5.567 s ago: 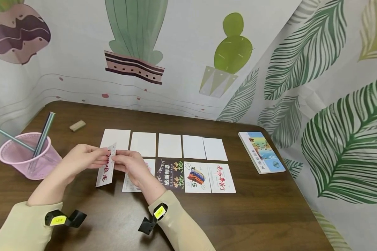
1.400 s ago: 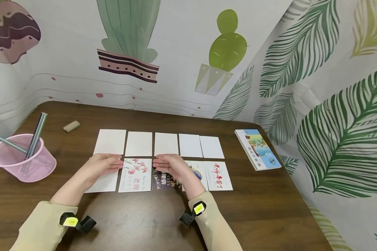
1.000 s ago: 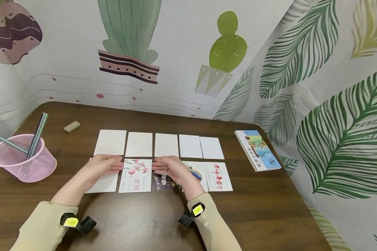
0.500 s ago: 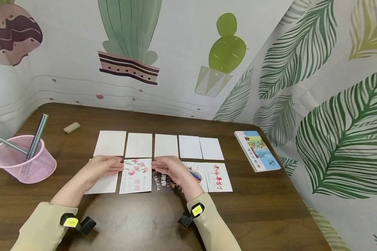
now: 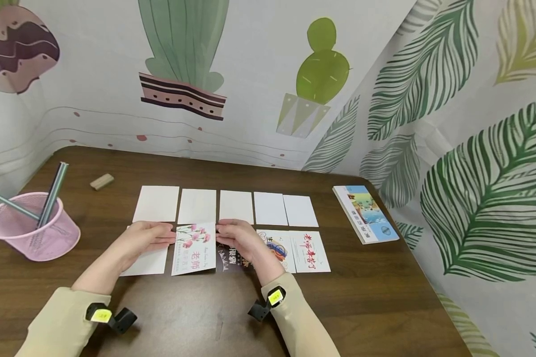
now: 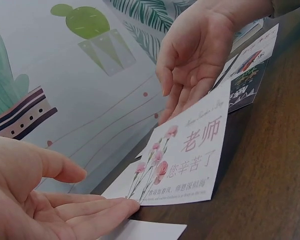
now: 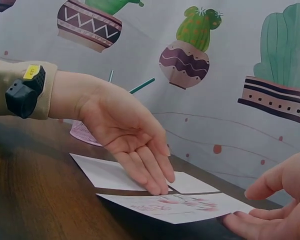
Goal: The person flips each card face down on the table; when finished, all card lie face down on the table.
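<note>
A card [image 5: 194, 250] printed with pink carnations and red characters lies between my two hands, its right side tilted up off the table. My left hand [image 5: 143, 238] has its straight fingertips at the card's left edge, thumb apart from it. At the raised right edge, my right hand [image 5: 243, 239] touches the card with extended fingertips, thumb held away in the right wrist view. Left of the carnation card a blank white card [image 5: 148, 265] lies partly under my left hand. A dark printed card [image 5: 225, 260] is partly hidden by my right hand.
Several blank white cards [image 5: 235, 204] form a back row. Right of the dark card lie a card with a colourful drawing [image 5: 279, 248] and a red-lettered card [image 5: 311, 250]. A pink mesh pen cup [image 5: 53, 238], an eraser-like block [image 5: 101, 181] and a picture-covered pad [image 5: 366, 213] stand around.
Earlier, both hands held a red-lettered card upright at the left; a blank card now lies there. The hands moved to the carnation card, whose right edge has just risen with my right hand.
</note>
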Demonstrator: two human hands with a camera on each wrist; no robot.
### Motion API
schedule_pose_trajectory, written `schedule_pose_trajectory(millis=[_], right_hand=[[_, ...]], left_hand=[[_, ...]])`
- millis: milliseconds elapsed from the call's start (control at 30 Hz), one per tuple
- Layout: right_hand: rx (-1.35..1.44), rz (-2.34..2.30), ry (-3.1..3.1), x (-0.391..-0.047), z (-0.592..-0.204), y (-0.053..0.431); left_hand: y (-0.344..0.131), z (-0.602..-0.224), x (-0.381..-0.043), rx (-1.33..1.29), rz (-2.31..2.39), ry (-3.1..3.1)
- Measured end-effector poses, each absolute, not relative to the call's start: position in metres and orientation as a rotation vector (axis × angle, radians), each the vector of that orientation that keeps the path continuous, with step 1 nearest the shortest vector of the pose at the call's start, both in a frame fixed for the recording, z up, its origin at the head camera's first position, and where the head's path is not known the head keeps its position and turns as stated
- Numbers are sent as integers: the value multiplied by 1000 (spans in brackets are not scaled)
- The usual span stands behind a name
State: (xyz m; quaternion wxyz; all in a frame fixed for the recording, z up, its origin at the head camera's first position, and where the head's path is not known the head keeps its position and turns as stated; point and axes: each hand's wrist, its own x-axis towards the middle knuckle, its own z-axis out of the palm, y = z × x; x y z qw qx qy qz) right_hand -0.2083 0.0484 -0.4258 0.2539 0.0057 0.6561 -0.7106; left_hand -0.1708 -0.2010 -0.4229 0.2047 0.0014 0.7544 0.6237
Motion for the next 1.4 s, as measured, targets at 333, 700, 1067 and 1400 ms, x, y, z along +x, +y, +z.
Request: schedule_pose_trajectory(millis=[333, 700, 1067, 1400], right_hand=[[-16, -1908, 1761, -208, -436, 29], [19, -1884, 1766, -207, -439, 22], [24, -1895, 1778, -208, -435, 26], [2, -1910, 1769, -209, -429, 27]], left_hand=[[-201, -424, -171, 3, 1741, 2099], [-203, -424, -172, -1, 1743, 2091], [-195, -409, -173, 73, 1793, 2098], [-172, -396, -178, 127, 1838, 2004]])
